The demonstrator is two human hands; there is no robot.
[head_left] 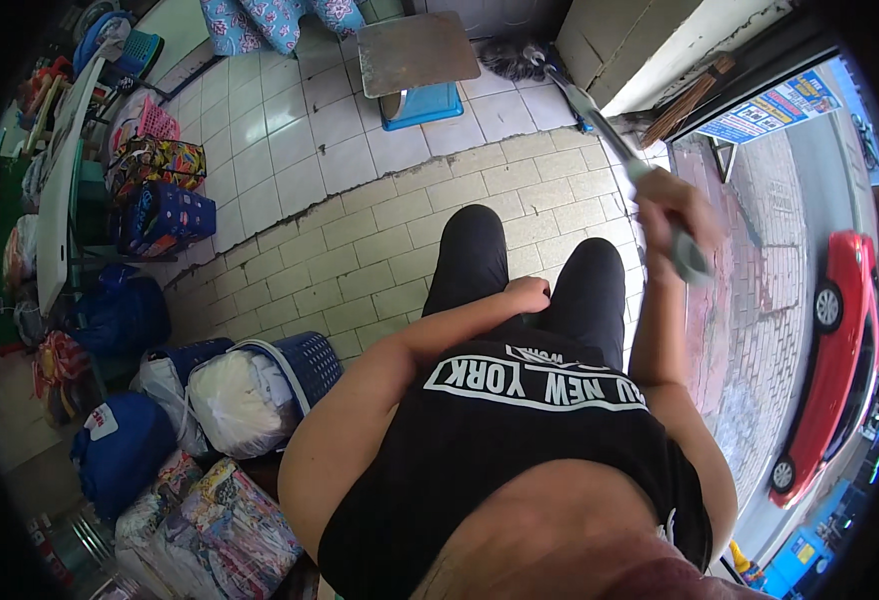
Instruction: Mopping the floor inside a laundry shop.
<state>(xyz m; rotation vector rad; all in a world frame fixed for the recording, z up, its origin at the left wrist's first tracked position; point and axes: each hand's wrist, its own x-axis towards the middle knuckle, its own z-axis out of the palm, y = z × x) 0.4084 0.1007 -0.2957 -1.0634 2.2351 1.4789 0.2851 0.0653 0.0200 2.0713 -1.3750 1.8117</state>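
Note:
My right hand is wrapped round the grey handle of a long-handled duster, with the handle's thick end jutting below my fist. The duster's dark, shaggy head is at the floor by the far wall, beside a tan panel. Slight blur shows on the hand. Over my lap, my left hand is closed between my thighs; its curled fingers hide whatever may be inside.
Ahead stands a small metal-topped stand with a blue base. A stick broom leans by the doorway at right. Baskets, bags and wrapped bundles crowd the left. Outside is a red car.

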